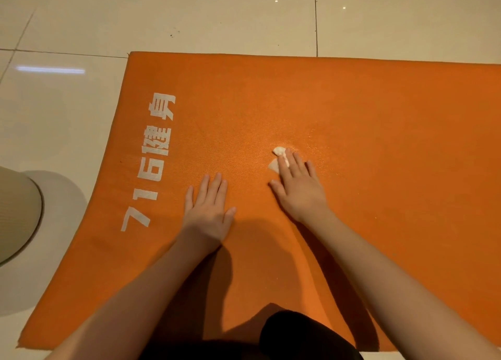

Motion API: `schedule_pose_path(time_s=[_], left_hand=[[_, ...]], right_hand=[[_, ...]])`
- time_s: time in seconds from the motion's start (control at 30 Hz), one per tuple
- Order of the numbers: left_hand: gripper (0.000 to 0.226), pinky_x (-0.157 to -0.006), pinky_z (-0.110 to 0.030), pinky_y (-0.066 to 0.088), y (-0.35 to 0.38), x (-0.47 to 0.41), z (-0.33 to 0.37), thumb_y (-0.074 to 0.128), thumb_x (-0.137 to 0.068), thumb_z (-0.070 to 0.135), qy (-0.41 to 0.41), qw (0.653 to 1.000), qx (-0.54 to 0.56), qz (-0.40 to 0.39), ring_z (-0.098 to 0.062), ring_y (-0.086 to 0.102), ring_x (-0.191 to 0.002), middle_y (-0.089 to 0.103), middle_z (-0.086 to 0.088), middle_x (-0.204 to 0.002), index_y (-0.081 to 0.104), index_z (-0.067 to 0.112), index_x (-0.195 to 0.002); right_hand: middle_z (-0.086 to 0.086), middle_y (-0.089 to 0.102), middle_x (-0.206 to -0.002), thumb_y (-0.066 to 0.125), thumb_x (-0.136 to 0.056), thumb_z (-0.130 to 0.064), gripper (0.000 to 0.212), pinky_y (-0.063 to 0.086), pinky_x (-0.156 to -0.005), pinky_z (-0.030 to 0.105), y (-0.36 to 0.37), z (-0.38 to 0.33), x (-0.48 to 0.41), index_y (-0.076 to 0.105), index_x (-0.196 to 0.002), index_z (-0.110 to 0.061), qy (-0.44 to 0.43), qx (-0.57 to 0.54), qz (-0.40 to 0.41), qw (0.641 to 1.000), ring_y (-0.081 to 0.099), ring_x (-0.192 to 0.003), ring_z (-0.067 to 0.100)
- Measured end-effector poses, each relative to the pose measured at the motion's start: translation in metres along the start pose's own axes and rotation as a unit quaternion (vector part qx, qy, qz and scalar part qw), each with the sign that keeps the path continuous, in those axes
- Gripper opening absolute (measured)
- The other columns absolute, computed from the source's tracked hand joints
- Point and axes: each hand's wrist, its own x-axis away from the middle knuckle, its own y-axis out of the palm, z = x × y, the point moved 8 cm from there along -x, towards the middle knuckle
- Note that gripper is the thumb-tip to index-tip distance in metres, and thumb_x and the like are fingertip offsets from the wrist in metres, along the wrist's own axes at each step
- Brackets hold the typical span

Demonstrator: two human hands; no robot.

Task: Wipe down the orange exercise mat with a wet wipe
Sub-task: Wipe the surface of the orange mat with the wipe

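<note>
Floor tiles (189, 15) carry one beige round object (16, 213), cut off at the left edge and hard to identify, and one orange exercise mat (379, 115) bearing one line of white print (157, 153). Two hands lie on the mat. The left hand (208, 210) is flat, fingers straight and close together, holding nothing. The right hand (298, 186) presses one white wet wipe (279, 156) near the mat's middle with straight fingers that hide most of it. The mat's right end is cut off.

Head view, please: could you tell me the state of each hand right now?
Left hand: open, flat on the orange foam exercise mat, holding nothing.
Right hand: open, straight fingers pressing a crumpled white wet wipe onto the mat.
</note>
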Motion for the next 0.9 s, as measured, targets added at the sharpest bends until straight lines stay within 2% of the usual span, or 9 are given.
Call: schedule_pose_path(time_s=[0.1,0.2,0.37,0.5,0.57,0.67,0.73,0.8,0.9], left_hand=[[0.082,-0.116,-0.045,-0.008,0.000,0.002,0.001,0.007,-0.087,0.055,0.012,0.999,0.025,0.036,-0.023,0.002,-0.151,0.012,-0.003,-0.163,0.024,0.010,-0.154],[0.090,-0.118,-0.044,-0.011,0.000,0.001,0.001,-0.007,-0.078,0.057,-0.011,1.000,0.004,0.006,-0.019,-0.009,-0.151,-0.002,0.002,-0.164,0.009,0.017,-0.157],[0.089,-0.118,-0.043,-0.012,-0.001,-0.001,0.000,-0.010,-0.077,0.057,-0.023,1.000,-0.004,0.001,-0.017,-0.014,-0.150,-0.007,0.004,-0.164,0.003,0.020,-0.157],[0.084,-0.118,-0.041,-0.010,-0.003,-0.009,0.000,0.004,-0.083,0.056,0.000,1.000,0.019,0.008,-0.021,-0.003,-0.151,0.005,0.000,-0.165,0.016,0.016,-0.156],[0.077,-0.118,-0.043,-0.001,-0.005,-0.012,0.002,0.018,-0.088,0.051,0.008,1.000,0.010,0.013,-0.027,0.014,-0.150,0.021,-0.006,-0.162,0.031,0.010,-0.152],[0.066,-0.111,-0.050,0.016,-0.004,-0.012,0.004,0.035,-0.089,0.042,0.017,0.999,-0.020,0.029,-0.035,0.037,-0.140,0.044,-0.015,-0.149,0.048,0.003,-0.139],[0.064,-0.108,-0.051,0.021,-0.005,-0.012,0.004,0.038,-0.088,0.041,0.018,0.999,-0.018,0.034,-0.037,0.041,-0.136,0.048,-0.016,-0.145,0.050,0.003,-0.136],[0.062,-0.108,-0.052,0.028,-0.008,-0.016,0.004,0.038,-0.087,0.042,0.024,0.999,-0.016,0.039,-0.036,0.043,-0.133,0.051,-0.016,-0.142,0.049,0.004,-0.136],[0.062,-0.111,-0.052,0.030,-0.021,-0.032,0.008,0.036,-0.092,0.042,0.036,0.999,-0.010,0.031,-0.034,0.038,-0.138,0.042,-0.014,-0.150,0.042,0.006,-0.143]], right_hand=[[0.003,-0.018,-0.161,0.008,-0.095,-0.065,0.079,-0.014,-0.119,0.034,0.009,-0.033,0.007,-0.006,-0.156,-0.017,-0.086,-0.025,-0.024,0.996,-0.017,-0.149,0.017],[0.002,-0.007,-0.164,-0.009,-0.081,-0.065,0.089,-0.015,-0.116,0.033,0.002,-0.024,0.001,0.001,-0.157,-0.019,-0.166,0.019,-0.026,0.986,-0.009,-0.150,0.017],[0.007,-0.011,-0.163,0.011,-0.101,-0.055,0.070,-0.010,-0.121,0.039,-0.009,0.008,-0.034,-0.002,-0.156,-0.015,0.013,-0.003,0.029,1.000,-0.011,-0.150,0.022],[0.006,-0.009,-0.163,0.004,-0.090,-0.063,0.081,-0.017,-0.116,0.032,0.000,-0.033,-0.017,0.002,-0.157,-0.017,-0.164,0.016,-0.010,0.986,-0.010,-0.150,0.020],[0.004,-0.002,-0.164,-0.003,-0.088,-0.061,0.082,-0.018,-0.113,0.030,-0.009,-0.021,-0.025,0.007,-0.157,-0.019,-0.198,0.037,-0.007,0.979,-0.005,-0.151,0.018],[0.006,0.000,-0.164,0.009,-0.100,-0.053,0.068,-0.014,-0.117,0.035,-0.025,0.017,-0.053,0.008,-0.157,-0.016,-0.055,0.013,0.046,0.997,-0.004,-0.151,0.020],[0.005,-0.012,-0.161,0.017,-0.103,-0.050,0.065,-0.012,-0.118,0.037,-0.024,0.013,-0.057,0.002,-0.156,-0.015,0.009,-0.016,0.053,0.998,-0.011,-0.150,0.020],[0.002,-0.022,-0.155,0.021,-0.102,-0.052,0.068,-0.014,-0.118,0.035,-0.016,-0.010,-0.049,-0.004,-0.156,-0.017,-0.041,-0.031,0.030,0.998,-0.019,-0.146,0.018],[0.004,-0.007,-0.163,0.010,-0.098,-0.058,0.071,-0.018,-0.114,0.031,-0.016,-0.017,-0.043,0.004,-0.156,-0.018,-0.174,0.025,0.014,0.984,-0.009,-0.150,0.018]])
